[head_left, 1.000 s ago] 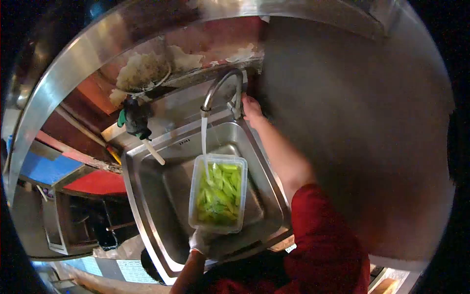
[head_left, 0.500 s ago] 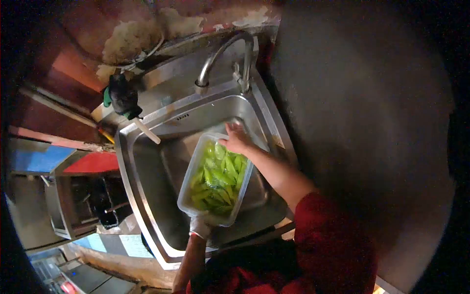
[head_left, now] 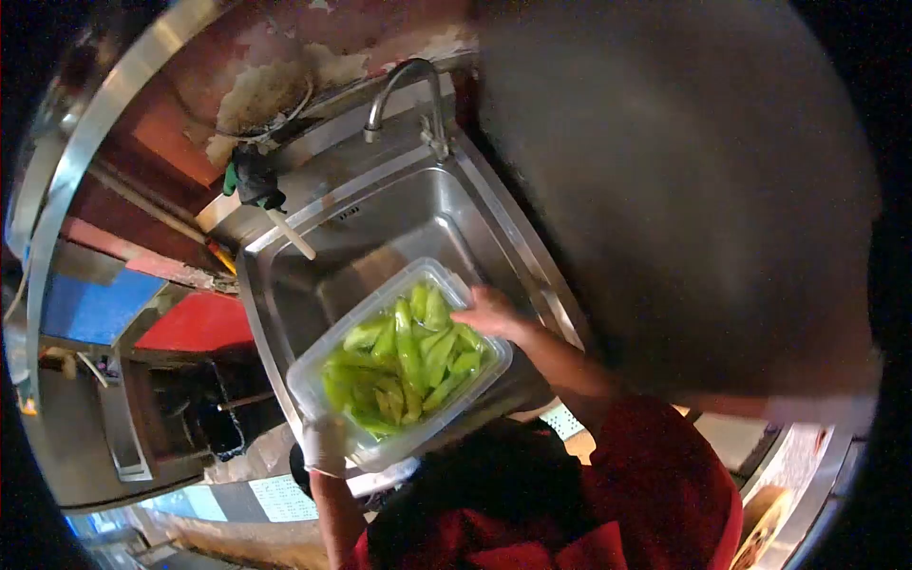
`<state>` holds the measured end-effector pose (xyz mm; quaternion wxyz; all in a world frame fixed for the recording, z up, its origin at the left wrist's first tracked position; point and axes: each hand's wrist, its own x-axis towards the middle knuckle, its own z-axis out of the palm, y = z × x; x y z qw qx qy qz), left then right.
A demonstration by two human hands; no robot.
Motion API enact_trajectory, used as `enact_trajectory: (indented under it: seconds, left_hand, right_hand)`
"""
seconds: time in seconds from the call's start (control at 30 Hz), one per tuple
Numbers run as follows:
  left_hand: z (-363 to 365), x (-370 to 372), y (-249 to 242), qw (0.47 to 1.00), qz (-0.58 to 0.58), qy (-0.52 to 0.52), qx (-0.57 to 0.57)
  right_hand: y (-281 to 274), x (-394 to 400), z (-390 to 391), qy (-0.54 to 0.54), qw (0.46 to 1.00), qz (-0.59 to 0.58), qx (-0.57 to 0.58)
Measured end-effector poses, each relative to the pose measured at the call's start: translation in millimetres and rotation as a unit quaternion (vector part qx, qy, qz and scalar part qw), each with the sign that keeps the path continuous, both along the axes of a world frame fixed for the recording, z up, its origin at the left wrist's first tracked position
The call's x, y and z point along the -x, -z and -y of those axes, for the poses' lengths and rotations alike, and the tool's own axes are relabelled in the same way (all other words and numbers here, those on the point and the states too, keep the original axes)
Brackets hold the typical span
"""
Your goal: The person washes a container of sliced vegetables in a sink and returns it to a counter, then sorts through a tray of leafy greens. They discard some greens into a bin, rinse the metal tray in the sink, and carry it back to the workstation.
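A clear plastic container (head_left: 427,439) holds several long green peppers (head_left: 408,347) lying in water. It is tilted at an angle over the front of the steel sink (head_left: 380,237). My left hand (head_left: 326,444), in a white glove and somewhat blurred, grips the container's near left corner. On the opposite side, my bare right hand (head_left: 489,313) grasps the rim, its fingertips reaching over the edge beside the peppers. Part of the right hand's grip is hidden behind the container wall.
A curved faucet (head_left: 413,71) rises at the sink's back. On the back left ledge a dark glove (head_left: 255,180) sits by a light-coloured stick (head_left: 292,235). Red and blue panels (head_left: 195,320) lie left of the sink; a dark grey surface (head_left: 665,209) fills the right.
Both hands have brought the container out of the sink toward my body, turning it clockwise. My right hand has shifted from its far edge to the right side. The view has also tilted.
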<state>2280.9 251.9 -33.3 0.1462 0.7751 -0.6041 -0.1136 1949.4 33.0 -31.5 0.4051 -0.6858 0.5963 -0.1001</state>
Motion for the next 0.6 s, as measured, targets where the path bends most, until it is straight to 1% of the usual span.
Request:
enact_trajectory:
  seconds: [0.03,0.07,0.1,0.13,0.17,0.2,0.23,0.27,0.3,0.33,0.37,0.4,0.43,0.47,0.5,0.57,0.6]
  left_hand:
    - [1.5,0.3,-28.4,0.999,-0.025,0.022,0.014]
    - [3.6,8.8,-68.1,0.994,-0.011,0.105,0.015]
    - [-7.4,-9.9,-53.1,0.981,-0.131,0.125,0.062]
    - [-14.1,-5.4,-65.3,0.9,-0.434,-0.01,0.052]
    - [-12.7,6.7,-85.7,0.715,-0.684,-0.145,0.022]
    - [-11.0,19.4,-107.2,0.708,-0.685,-0.175,-0.003]
    - [-12.9,36.2,-130.3,0.699,-0.686,-0.202,-0.032]
    - [-17.5,55.1,-151.0,0.703,-0.689,-0.174,-0.028]
    - [-26.2,61.1,-170.1,0.719,-0.679,-0.123,-0.083]
    - [-31.5,70.6,-179.4,0.681,-0.715,-0.094,-0.126]
    - [-31.3,53.0,-151.2,0.675,-0.719,0.027,-0.164]
    - [-46.1,98.7,-184.5,0.62,-0.764,0.012,-0.179]
    - [-52.2,114.0,-184.1,0.612,-0.765,0.036,-0.199]
    - [-59.8,129.8,-192.6,0.574,-0.783,0.015,-0.241]
    - [-62.3,138.4,-180.8,0.536,-0.798,0.026,-0.275]
    - [-67.0,158.2,-157.6,0.536,-0.772,0.06,-0.335]
    - [-67.5,172.1,-147.0,0.529,-0.761,0.075,-0.368]
  right_hand:
    - [-18.2,6.1,-14.8,0.01,1.0,-0.001,0.006]
    - [-38.2,14.1,-28.0,0.024,0.998,0.064,-0.007]
    - [-55.8,21.4,-46.8,0.039,0.991,0.13,-0.023]
    - [-71.3,29.2,-69.8,0.074,0.993,0.096,0.009]
    - [-91.7,36.6,-95.1,0.116,0.991,0.059,0.041]
    - [-115.6,45.6,-123.8,0.136,0.986,0.046,0.086]
    - [-114.0,55.4,-149.1,0.167,0.982,0.033,0.087]
    - [-107.5,66.0,-167.8,0.184,0.978,0.053,0.081]
    - [-108.6,78.4,-184.7,0.204,0.973,0.071,0.078]
    - [-135.9,78.9,-210.8,0.254,0.966,-0.006,0.042]
    - [-122.8,92.9,-229.8,0.276,0.959,0.01,0.055]
    - [-131.5,102.9,-252.7,0.299,0.953,-0.011,0.042]
    - [-117.6,120.6,-270.6,0.31,0.949,-0.053,0.026]
    - [-117.2,127.1,-294.5,0.347,0.937,-0.043,0.008]
    - [-107.2,137.2,-314.4,0.386,0.922,-0.023,0.01]
    - [-96.4,164.1,-359.6,0.426,0.903,0.008,-0.056]
    - [-81.4,180.3,-382.8,0.454,0.889,0.04,-0.055]
